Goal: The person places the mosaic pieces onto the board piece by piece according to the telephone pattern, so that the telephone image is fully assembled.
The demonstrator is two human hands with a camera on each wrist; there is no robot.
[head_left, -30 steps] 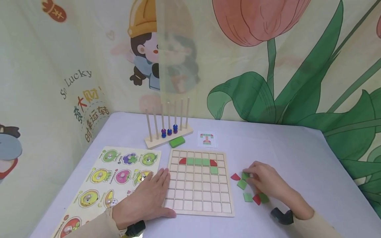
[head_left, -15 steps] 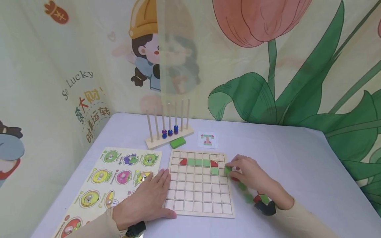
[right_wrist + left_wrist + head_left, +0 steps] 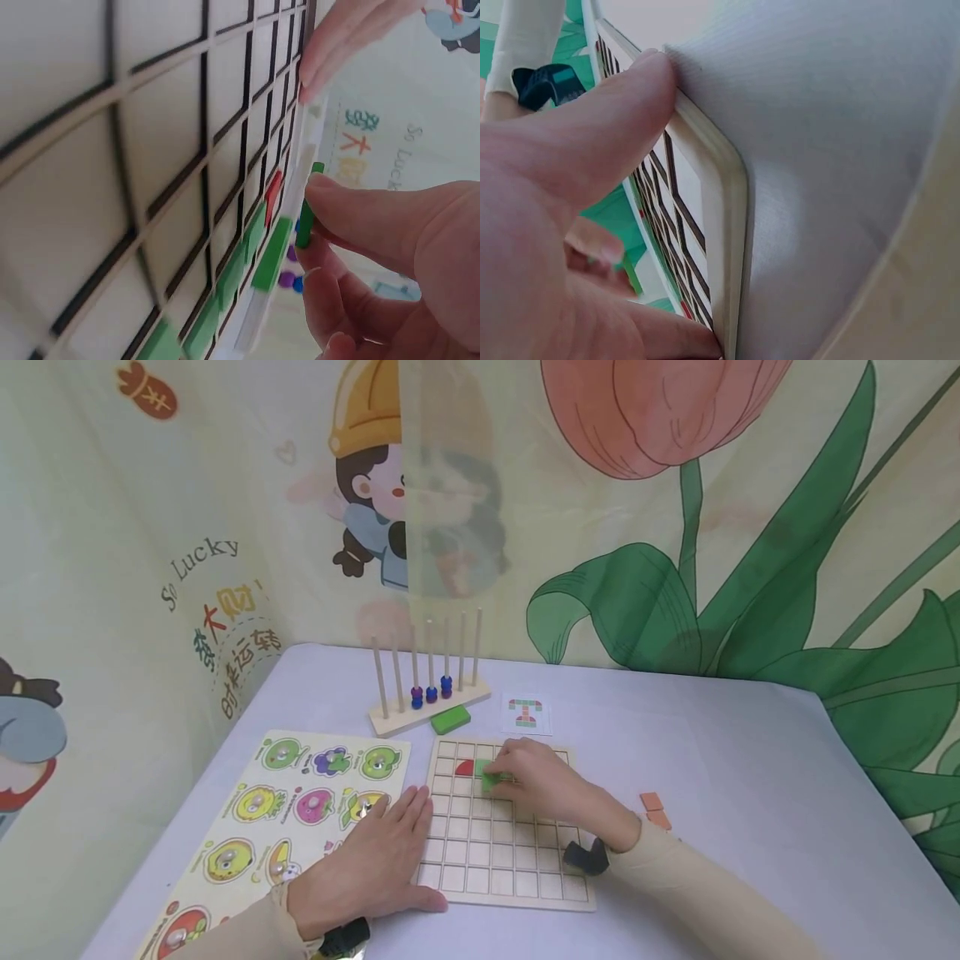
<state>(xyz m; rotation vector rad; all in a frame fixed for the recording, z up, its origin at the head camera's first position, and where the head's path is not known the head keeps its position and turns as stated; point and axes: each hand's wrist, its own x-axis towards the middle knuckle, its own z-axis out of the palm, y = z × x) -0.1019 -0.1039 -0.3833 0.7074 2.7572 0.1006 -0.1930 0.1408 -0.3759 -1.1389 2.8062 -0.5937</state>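
While your left hand (image 3: 367, 867) lies flat with its fingers straight and close together, it rests on the near left edge of the wooden grid board (image 3: 504, 847) — the left wrist view shows the thumb (image 3: 600, 127) pressed against the board's rounded corner. Your right hand (image 3: 542, 781) reaches over the board's far rows and pinches a green square tile (image 3: 491, 779) between thumb and forefinger; in the right wrist view the tile (image 3: 306, 217) stands on edge, just above the board's surface and not yet seated in a cell. A red quarter-round tile (image 3: 464, 767) sits in the board's second row, just left of the tile you hold. Beyond the board's far edge lie a pattern card (image 3: 527, 713), a green block (image 3: 450, 719) and a peg rack with beads (image 3: 429, 693). Left of the board, touching your left hand, is the fruit puzzle board (image 3: 285, 818); right of it, well apart, lie two orange tiles (image 3: 655, 809).
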